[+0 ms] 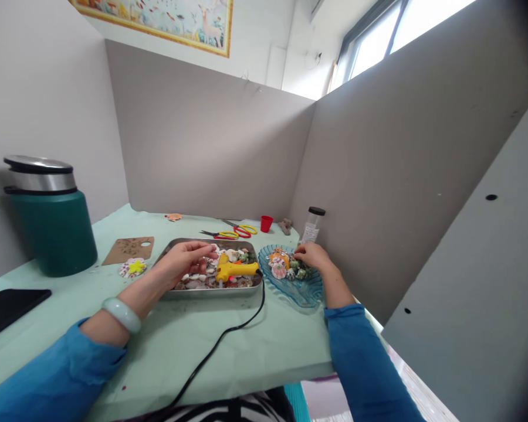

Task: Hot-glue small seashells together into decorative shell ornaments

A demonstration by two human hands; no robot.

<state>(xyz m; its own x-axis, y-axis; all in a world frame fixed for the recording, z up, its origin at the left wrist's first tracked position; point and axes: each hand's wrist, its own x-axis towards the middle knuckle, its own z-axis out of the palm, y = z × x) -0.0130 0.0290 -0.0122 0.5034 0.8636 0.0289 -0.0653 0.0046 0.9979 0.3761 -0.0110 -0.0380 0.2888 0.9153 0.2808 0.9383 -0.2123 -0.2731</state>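
My left hand (185,262), with a pale bangle on its wrist, hovers over the left part of a metal tray (211,293). Its fingers are bent together; whatever may be between the fingertips is too small to make out. Across the tray's right side lies a yellow glue gun (235,269), nozzle down, above many shells (196,283). My right hand (315,257) reaches into a blue shell-shaped dish (301,298). Its fingers are curled down at small shells, and the fingertips are partly hidden. Orange, pink and green-spotted shells (278,269) lie in that dish.
Scissors (242,230), a red cup (266,223) and a black-lidded clear jar (311,225) stand behind. At left are a green flask (50,225), brown board (129,250), yellow-starred shell disc (133,268) and black phone (13,308). A black cord (222,335) crosses the front; grey partitions enclose the table.
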